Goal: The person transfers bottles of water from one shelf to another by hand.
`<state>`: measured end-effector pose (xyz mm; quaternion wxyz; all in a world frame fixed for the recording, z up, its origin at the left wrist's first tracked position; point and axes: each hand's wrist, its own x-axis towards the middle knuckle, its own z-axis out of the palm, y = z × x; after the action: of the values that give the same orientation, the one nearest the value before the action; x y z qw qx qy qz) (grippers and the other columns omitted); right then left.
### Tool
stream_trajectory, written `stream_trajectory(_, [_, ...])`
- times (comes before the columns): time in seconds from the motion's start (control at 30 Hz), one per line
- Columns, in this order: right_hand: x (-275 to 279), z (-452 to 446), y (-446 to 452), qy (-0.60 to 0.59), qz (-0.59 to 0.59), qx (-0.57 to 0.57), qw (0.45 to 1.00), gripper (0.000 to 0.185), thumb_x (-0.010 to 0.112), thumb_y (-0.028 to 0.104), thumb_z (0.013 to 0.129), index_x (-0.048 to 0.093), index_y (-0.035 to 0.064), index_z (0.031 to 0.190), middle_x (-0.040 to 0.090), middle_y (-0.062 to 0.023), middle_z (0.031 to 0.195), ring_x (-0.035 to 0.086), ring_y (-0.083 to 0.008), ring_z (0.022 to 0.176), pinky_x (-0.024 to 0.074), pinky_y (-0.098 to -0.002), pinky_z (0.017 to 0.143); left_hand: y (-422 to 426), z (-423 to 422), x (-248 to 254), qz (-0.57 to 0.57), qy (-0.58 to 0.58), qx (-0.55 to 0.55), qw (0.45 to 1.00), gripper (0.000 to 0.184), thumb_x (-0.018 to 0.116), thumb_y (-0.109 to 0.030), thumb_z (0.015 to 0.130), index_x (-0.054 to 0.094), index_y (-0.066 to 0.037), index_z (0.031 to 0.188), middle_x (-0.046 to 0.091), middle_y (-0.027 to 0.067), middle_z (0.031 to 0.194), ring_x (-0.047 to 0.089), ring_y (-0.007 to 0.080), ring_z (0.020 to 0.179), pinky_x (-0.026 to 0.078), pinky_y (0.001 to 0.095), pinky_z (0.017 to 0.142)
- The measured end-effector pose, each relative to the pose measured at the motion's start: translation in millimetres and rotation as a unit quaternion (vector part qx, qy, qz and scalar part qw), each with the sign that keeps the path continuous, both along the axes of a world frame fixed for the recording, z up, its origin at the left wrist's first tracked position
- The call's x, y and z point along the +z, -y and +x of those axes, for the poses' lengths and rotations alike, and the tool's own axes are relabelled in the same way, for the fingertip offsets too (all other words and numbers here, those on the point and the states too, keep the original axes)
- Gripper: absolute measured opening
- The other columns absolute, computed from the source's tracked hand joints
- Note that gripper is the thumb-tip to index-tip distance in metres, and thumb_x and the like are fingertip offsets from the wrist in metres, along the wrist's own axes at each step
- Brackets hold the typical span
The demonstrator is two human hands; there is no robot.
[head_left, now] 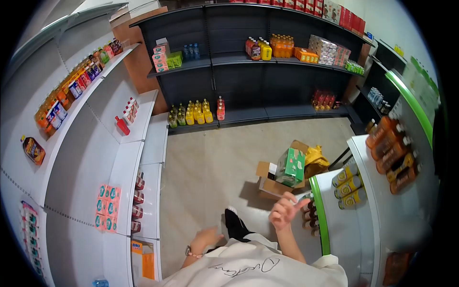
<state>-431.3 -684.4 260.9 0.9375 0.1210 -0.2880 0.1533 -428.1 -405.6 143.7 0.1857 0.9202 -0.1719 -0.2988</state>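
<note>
The right hand [283,211] hovers bare, fingers loosely spread, just nearer than the green carton [290,167] in its open cardboard box [273,187], the blurred left hand [206,237] bare and extended, and lifting that bulky carton would likely call for both palms.

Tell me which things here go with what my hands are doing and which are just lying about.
By your hands:
- right hand, holding nothing visible: dark bottles, open cardboard box, green carton
- left hand, also seemingly empty: dark red containers on the shelf

Lying about:
- yellow bag
- pink packs
- yellow cans
- tipped red bottle
</note>
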Motion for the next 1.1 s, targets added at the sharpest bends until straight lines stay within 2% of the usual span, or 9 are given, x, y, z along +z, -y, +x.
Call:
stream_trajectory(0.07, [-14.1, 56.7, 0.9, -0.027, -0.427, -0.012, 0.904, 0.045, 0.068, 0.06, 0.074, 0.058, 0.0219, 0.096, 0.055, 0.0074, 0.076, 0.045, -0.0078, 0.068, 0.0334, -0.0219, 0.06, 1.1, 50.1, 10.3, 0.007, 0.01, 0.001, 1.0, 0.064, 0.057, -0.05, 0.085, 0.049, -0.004, 0.13, 0.058, 0.0202, 0.122, 0.056, 0.0371, 0.11, 0.046, 0.0479, 0.089])
stream_trajectory(0.17, [-51.8, 108.4, -27.8, 0.24, -0.964, -0.106, 0.04, 0.059, 0.068, 0.058, 0.074, 0.062, 0.0167, 0.116, 0.069, -0.0067, 0.103, 0.066, -0.0217, 0.092, 0.0498, -0.0315, 0.078, -4.5, 117.0, 16.6, -0.013, 0.046, -0.007, 0.999, 0.065, 0.057, -0.049, 0.086, 0.047, -0.004, 0.132, 0.058, 0.0199, 0.121, 0.056, 0.0372, 0.11, 0.045, 0.0483, 0.089])
stream_trajectory(0.2, [-63.0, 150.3, -34.1, 0.184, -0.973, 0.103, -0.096, 0.066, 0.066, 0.059, 0.074, 0.059, 0.0161, 0.123, 0.066, -0.0133, 0.111, 0.063, -0.0291, 0.104, 0.0494, -0.0364, 0.085, 1.0, 151.9, 25.5, -0.047, 0.053, -0.019, 0.997, 0.064, 0.057, -0.048, 0.086, 0.046, -0.005, 0.132, 0.058, 0.0197, 0.122, 0.056, 0.0371, 0.111, 0.045, 0.0485, 0.09])
stream_trajectory(0.33, [-55.8, 222.5, -23.9, 0.147, -0.931, -0.057, 0.329, 0.065, 0.057, 0.056, 0.086, 0.046, 0.0145, 0.135, 0.062, -0.0178, 0.116, 0.058, -0.0358, 0.11, 0.0448, -0.0398, 0.094, 9.9, 261.8, 12.0, -0.087, 0.215, -0.068, 0.97, 0.063, 0.057, -0.047, 0.087, 0.046, -0.005, 0.133, 0.058, 0.0198, 0.123, 0.054, 0.0376, 0.113, 0.044, 0.049, 0.091])
stream_trajectory(0.5, [-30.6, 316.7, -24.6, 0.21, -0.974, 0.076, 0.02, 0.064, 0.054, 0.055, 0.086, 0.054, 0.0042, 0.126, 0.059, -0.0218, 0.119, 0.057, -0.0359, 0.11, 0.0447, -0.0411, 0.094, 11.6, 327.1, 37.2, -0.092, 0.152, -0.017, 0.984, 0.063, 0.057, -0.046, 0.087, 0.046, -0.004, 0.132, 0.057, 0.0211, 0.122, 0.054, 0.0378, 0.113, 0.043, 0.0481, 0.092])
stream_trajectory(0.57, [-22.2, 358.9, -28.3, 0.203, -0.968, 0.05, 0.141, 0.06, 0.051, 0.049, 0.091, 0.052, 0.0013, 0.128, 0.058, -0.0217, 0.121, 0.056, -0.0304, 0.114, 0.0433, -0.0391, 0.096, 4.2, 355.6, 31.8, -0.115, 0.125, -0.02, 0.985, 0.064, 0.057, -0.047, 0.086, 0.045, -0.004, 0.132, 0.057, 0.0216, 0.123, 0.054, 0.0378, 0.113, 0.043, 0.0475, 0.092])
stream_trajectory(0.7, [18.1, 437.5, -85.2, 0.066, -0.561, 0.176, 0.806, 0.044, 0.049, 0.032, 0.097, 0.048, 0.0069, 0.133, 0.055, -0.0092, 0.128, 0.049, -0.0204, 0.121, 0.0378, -0.0359, 0.101, -15.5, 404.1, -20.8, -0.106, -0.011, 0.035, 0.994, 0.052, 0.059, -0.049, 0.082, 0.059, -0.012, 0.119, 0.063, 0.0187, 0.111, 0.061, 0.0357, 0.102, 0.048, 0.0461, 0.084])
stream_trajectory(0.9, [-8.3, 580.2, -171.9, 0.482, -0.865, -0.058, 0.128, 0.077, 0.059, 0.045, 0.085, 0.024, 0.0151, 0.146, 0.062, -0.019, 0.111, 0.059, -0.0387, 0.102, 0.0391, -0.0494, 0.094, -65.2, 585.0, 47.1, -0.069, 0.038, 0.019, 0.997, 0.038, 0.061, -0.048, 0.08, 0.068, -0.016, 0.1, 0.069, 0.0153, 0.096, 0.066, 0.0327, 0.089, 0.051, 0.045, 0.075])
stream_trajectory(1.1, [27.9, 723.1, -224.3, 0.41, -0.89, -0.038, 0.197, 0.082, 0.056, 0.045, 0.086, 0.016, 0.0084, 0.147, 0.061, -0.0237, 0.11, 0.057, -0.0417, 0.103, 0.0405, -0.0472, 0.095, -127.5, 787.2, 82.2, 0.022, 0.152, 0.054, 0.987, 0.062, 0.06, -0.045, 0.084, 0.047, -0.008, 0.132, 0.056, 0.0206, 0.124, 0.055, 0.0372, 0.112, 0.045, 0.0487, 0.092])
